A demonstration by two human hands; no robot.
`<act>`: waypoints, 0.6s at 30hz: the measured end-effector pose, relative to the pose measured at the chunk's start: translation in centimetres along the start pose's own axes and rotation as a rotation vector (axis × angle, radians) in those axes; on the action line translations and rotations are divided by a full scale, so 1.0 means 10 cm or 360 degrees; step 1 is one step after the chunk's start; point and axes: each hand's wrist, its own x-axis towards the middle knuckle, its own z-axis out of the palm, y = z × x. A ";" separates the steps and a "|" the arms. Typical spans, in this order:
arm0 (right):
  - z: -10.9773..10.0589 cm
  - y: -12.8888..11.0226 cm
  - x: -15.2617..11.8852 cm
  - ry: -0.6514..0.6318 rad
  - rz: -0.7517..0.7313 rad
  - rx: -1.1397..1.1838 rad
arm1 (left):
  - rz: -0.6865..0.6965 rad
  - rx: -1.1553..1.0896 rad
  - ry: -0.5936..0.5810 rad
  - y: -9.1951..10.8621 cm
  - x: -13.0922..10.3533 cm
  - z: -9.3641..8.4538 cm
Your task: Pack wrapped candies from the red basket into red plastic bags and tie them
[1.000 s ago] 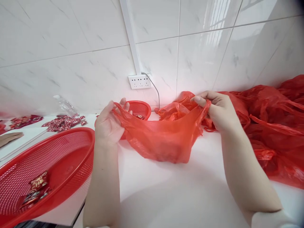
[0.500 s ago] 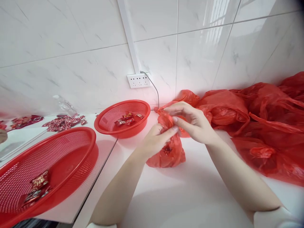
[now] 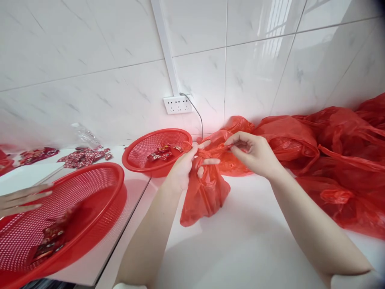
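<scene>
A thin red plastic bag (image 3: 204,194) hangs bunched at its neck over the white table. My left hand (image 3: 185,164) grips the gathered neck, with two fingers poking out around the twisted plastic. My right hand (image 3: 251,152) pinches a stretched strand of the bag's top between thumb and fingertips, pulled off to the right. The bag's lower part bulges; its contents cannot be made out now. Behind it lies another red bag (image 3: 233,164), partly covered by my hands.
A round red basket (image 3: 134,170) with several wrapped sweets stands behind my left hand. A larger red basket (image 3: 112,188) is at left, with another person's hand (image 3: 24,198) over its rim. Filled red bags (image 3: 288,136) heap along the right. A socket strip (image 3: 177,104) is on the wall.
My hands have moved apart, drawing the bag's top out into a strand, and the bag has turned. Another person's hand has come in over the large basket, whose sweets are blurred.
</scene>
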 end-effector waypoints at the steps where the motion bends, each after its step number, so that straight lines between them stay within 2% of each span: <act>1: -0.02 -0.04 -0.02 -0.0078 -0.0067 0.0007 | -0.0041 -0.0074 -0.0038 0.01 0.01 -0.02; 5: -0.06 -0.18 -0.09 -0.0666 -0.0278 -0.0047 | -0.0171 -0.0321 -0.0152 0.05 -0.01 0.00; 8: -0.06 -0.17 -0.07 -0.0941 -0.0240 -0.0110 | -0.0036 -0.0251 -0.0164 0.07 -0.06 0.03; 9: -0.05 -0.14 -0.06 -0.0933 -0.0189 -0.0099 | 0.0032 -0.0138 -0.0190 0.07 -0.08 0.03; 13: 0.07 0.04 -0.02 -0.0598 -0.0041 0.0037 | 0.0175 0.0695 -0.0329 0.07 -0.17 0.07; 15: 0.16 0.11 -0.03 -0.0690 -0.0020 0.0168 | 0.0369 0.1111 -0.0237 0.06 -0.22 0.12; 17: 0.23 0.16 -0.04 -0.0812 0.0025 0.0250 | 0.0689 0.1392 -0.0061 0.04 -0.24 0.16; 18: 0.25 0.17 -0.05 -0.0805 0.0051 0.0252 | 0.0851 0.1471 0.0023 0.04 -0.24 0.17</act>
